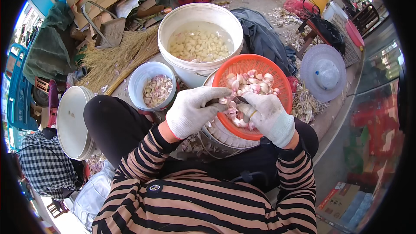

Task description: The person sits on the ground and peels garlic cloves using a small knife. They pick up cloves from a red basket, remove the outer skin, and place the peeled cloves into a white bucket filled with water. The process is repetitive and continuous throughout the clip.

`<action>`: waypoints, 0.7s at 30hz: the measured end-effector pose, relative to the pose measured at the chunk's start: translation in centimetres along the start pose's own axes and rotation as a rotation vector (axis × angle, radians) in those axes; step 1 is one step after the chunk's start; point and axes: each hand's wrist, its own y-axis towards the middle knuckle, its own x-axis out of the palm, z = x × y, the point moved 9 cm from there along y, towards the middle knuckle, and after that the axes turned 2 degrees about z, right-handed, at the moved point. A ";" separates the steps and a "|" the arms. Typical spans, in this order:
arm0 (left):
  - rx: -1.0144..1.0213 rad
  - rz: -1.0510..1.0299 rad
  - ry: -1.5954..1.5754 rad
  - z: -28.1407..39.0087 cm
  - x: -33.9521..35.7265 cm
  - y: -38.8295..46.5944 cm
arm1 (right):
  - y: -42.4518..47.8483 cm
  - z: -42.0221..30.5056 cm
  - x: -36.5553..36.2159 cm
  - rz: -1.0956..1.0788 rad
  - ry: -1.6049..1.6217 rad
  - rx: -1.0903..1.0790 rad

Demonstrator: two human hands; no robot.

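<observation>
My left hand, in a white knit glove, pinches a pinkish garlic clove between thumb and fingertips. Close beside it, my gloved right hand grips a small dark metal blade; its handle is hidden in the fingers. A yellowish band wraps the right thumb. Both hands are over an orange plastic colander holding many unpeeled garlic cloves. The colander rests on a white bucket between my knees.
Beyond stands a large white bucket of peeled cloves in water. A smaller pale-blue bucket with garlic skins is at left, near a straw broom and an empty white bucket. A sun hat lies right.
</observation>
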 end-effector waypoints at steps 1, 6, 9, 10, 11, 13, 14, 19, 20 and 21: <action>-0.053 0.039 -0.060 0.1 -0.4 0.2 | 0.0 0.5 -0.1 0.017 0.004 0.039; -0.562 0.066 -0.604 -2.9 0.6 -0.9 | -0.3 -0.5 -0.8 0.135 -0.063 -0.215; -0.587 0.074 -0.705 -2.9 0.7 -1.0 | 0.4 -0.3 -1.2 0.099 0.301 0.005; -0.580 0.078 -0.714 -2.9 0.7 -1.0 | 0.4 0.3 -1.0 0.105 0.459 0.077; -0.572 0.083 -0.722 -3.0 0.8 -1.1 | 0.4 0.9 -0.6 0.110 0.617 0.149; -0.563 0.093 -0.743 -3.0 1.0 -1.1 | 0.5 -0.2 -0.2 0.027 0.817 0.187; -0.561 0.095 -0.754 -2.9 1.2 -1.1 | 0.5 -0.7 0.1 -0.015 0.916 0.205; -0.572 0.072 -0.777 -2.9 2.1 -1.3 | 0.6 -1.2 0.5 0.079 0.789 0.259; -0.596 0.059 -0.804 -3.3 2.3 -1.5 | 0.7 -1.1 0.5 0.095 0.807 0.248; -0.577 0.046 -0.805 -3.3 2.5 -1.4 | 0.7 -1.1 0.4 0.114 0.823 0.237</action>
